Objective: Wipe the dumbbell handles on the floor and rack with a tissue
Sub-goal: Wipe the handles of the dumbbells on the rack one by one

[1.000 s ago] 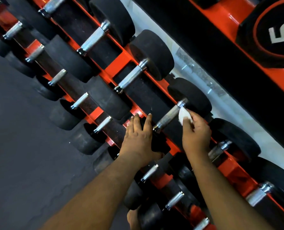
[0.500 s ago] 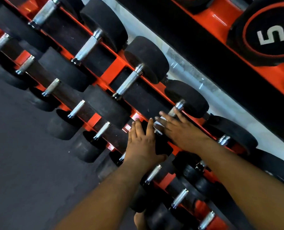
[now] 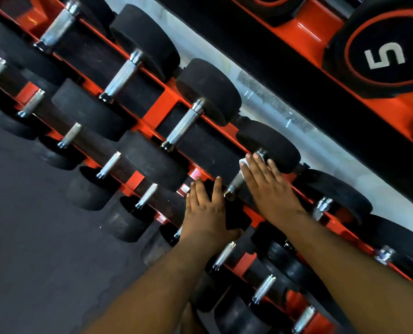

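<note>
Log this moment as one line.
right hand: presses tissue on dumbbell handle | left hand: flat on dumbbell end | step: wiping

- Dark grey rubber floor (image 3: pixel 32 249) left of the hands.
- Pale wall strip (image 3: pixel 285 112) beyond them.
- Black plate marked 5 (image 3: pixel 384 56) farther up right.

Quick count from where I'm standing: two hands (image 3: pixel 206 213) on one orange rack (image 3: pixel 163 104), one tissue (image 3: pixel 244 163), and one plate (image 3: pixel 384 54) marked 5. Dumbbells run out of view, can't total them.
</note>
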Demonstrator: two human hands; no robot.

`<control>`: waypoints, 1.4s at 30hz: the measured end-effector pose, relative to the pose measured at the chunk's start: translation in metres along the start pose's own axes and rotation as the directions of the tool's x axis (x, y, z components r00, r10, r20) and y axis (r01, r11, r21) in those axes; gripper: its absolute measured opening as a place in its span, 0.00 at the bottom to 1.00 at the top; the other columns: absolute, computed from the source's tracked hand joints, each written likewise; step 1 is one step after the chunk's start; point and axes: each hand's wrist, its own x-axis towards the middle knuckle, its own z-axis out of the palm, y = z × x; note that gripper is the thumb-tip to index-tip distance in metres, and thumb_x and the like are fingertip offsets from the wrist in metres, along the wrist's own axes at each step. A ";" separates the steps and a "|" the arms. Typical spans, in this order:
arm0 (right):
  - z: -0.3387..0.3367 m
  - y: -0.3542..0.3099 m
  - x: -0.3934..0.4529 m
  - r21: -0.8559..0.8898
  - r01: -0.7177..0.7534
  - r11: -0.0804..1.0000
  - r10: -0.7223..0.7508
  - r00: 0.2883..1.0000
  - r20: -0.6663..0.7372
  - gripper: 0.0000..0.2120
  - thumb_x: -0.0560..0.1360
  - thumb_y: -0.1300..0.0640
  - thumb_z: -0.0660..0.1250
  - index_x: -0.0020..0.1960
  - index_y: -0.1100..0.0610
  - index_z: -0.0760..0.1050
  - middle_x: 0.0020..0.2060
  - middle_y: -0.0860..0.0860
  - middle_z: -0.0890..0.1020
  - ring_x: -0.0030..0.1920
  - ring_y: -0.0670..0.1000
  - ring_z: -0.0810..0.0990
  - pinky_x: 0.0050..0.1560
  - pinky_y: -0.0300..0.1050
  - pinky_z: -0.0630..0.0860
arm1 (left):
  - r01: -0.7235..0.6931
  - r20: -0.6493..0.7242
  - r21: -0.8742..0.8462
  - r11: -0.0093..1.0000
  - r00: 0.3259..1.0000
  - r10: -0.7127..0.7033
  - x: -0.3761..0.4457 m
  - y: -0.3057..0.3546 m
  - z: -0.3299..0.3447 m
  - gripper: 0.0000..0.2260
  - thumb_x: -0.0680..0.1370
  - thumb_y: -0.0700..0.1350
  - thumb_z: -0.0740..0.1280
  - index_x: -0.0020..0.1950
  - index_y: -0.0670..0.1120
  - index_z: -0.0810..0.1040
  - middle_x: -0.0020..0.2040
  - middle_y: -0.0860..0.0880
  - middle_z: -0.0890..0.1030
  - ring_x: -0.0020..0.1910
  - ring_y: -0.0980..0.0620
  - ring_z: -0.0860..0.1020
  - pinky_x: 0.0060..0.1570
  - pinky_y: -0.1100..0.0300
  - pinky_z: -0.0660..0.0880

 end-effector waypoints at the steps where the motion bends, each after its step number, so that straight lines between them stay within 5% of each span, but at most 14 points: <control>1: 0.000 -0.007 -0.002 0.019 0.004 1.000 -0.004 1.000 0.008 0.35 0.81 0.59 0.55 0.81 0.62 0.40 0.81 0.61 0.45 0.81 0.60 0.43 0.78 0.62 0.50 | -0.002 0.000 0.000 1.000 1.000 0.002 0.000 0.000 -0.001 0.60 0.68 0.64 0.76 0.80 0.53 0.32 0.80 0.36 0.35 0.80 0.40 0.35 0.80 0.46 0.41; 6: 0.006 -0.016 -0.012 0.024 0.236 0.971 -0.237 0.971 0.035 0.34 0.78 0.55 0.57 0.82 0.59 0.52 0.81 0.59 0.53 0.81 0.59 0.49 0.77 0.68 0.48 | 0.003 0.003 -0.020 1.000 1.000 -0.002 -0.002 0.002 -0.003 0.58 0.69 0.63 0.76 0.81 0.55 0.34 0.81 0.37 0.36 0.81 0.40 0.36 0.80 0.47 0.41; 11: 0.003 -0.002 0.007 0.026 0.472 0.881 -0.464 0.874 -0.142 0.23 0.78 0.60 0.53 0.69 0.57 0.76 0.67 0.53 0.79 0.71 0.54 0.74 0.69 0.65 0.70 | 0.009 -0.012 -0.001 1.000 1.000 -0.009 -0.004 0.003 -0.005 0.60 0.67 0.64 0.77 0.82 0.53 0.37 0.81 0.37 0.39 0.81 0.39 0.39 0.80 0.47 0.43; 16: -0.009 0.007 0.004 0.084 0.551 0.830 -0.525 0.823 -0.214 0.19 0.78 0.60 0.58 0.66 0.56 0.79 0.62 0.51 0.82 0.66 0.52 0.78 0.70 0.63 0.70 | -0.020 -0.024 0.043 0.999 0.999 0.021 -0.007 0.000 -0.007 0.60 0.66 0.68 0.74 0.82 0.52 0.37 0.82 0.38 0.41 0.81 0.40 0.40 0.79 0.47 0.42; 20: -0.015 0.013 0.003 0.279 0.448 0.849 -0.365 0.880 -0.303 0.18 0.76 0.62 0.63 0.63 0.54 0.80 0.60 0.50 0.84 0.63 0.52 0.81 0.69 0.62 0.71 | -0.118 -0.083 0.198 0.973 0.987 0.136 -0.009 -0.025 -0.023 0.56 0.68 0.74 0.66 0.83 0.49 0.40 0.83 0.41 0.44 0.81 0.44 0.37 0.79 0.44 0.37; 24: -0.041 -0.003 0.034 0.585 0.232 0.777 -0.048 0.948 -0.313 0.17 0.80 0.62 0.59 0.65 0.54 0.80 0.63 0.51 0.82 0.67 0.51 0.78 0.58 0.55 0.80 | -0.183 -0.345 0.315 0.931 0.892 0.292 -0.005 -0.060 -0.051 0.44 0.71 0.73 0.57 0.80 0.46 0.61 0.81 0.42 0.59 0.82 0.43 0.51 0.78 0.38 0.50; 28: -0.063 -0.034 0.092 0.673 0.176 0.718 0.129 0.917 -0.377 0.16 0.81 0.60 0.58 0.61 0.55 0.83 0.61 0.53 0.84 0.65 0.52 0.80 0.59 0.55 0.80 | -0.085 -0.428 0.296 0.951 0.879 0.212 0.007 -0.094 -0.086 0.42 0.73 0.71 0.58 0.81 0.48 0.59 0.82 0.42 0.56 0.82 0.44 0.48 0.78 0.37 0.52; 36: -0.060 -0.071 0.191 0.448 0.252 0.858 -0.039 0.901 -0.432 0.15 0.79 0.62 0.60 0.61 0.55 0.82 0.63 0.54 0.82 0.68 0.56 0.78 0.70 0.61 0.70 | 0.038 -0.242 0.131 0.991 0.970 -0.005 0.050 -0.118 -0.128 0.51 0.71 0.75 0.61 0.82 0.48 0.45 0.83 0.43 0.48 0.82 0.46 0.45 0.79 0.41 0.45; 42: -0.036 -0.060 0.170 0.098 0.453 0.886 -0.434 0.885 -0.171 0.29 0.74 0.55 0.63 0.75 0.57 0.69 0.75 0.55 0.70 0.77 0.55 0.65 0.75 0.66 0.60 | 0.068 -0.142 0.074 0.995 0.988 -0.057 0.060 -0.116 -0.129 0.55 0.72 0.71 0.67 0.82 0.48 0.36 0.82 0.38 0.42 0.82 0.41 0.41 0.79 0.43 0.43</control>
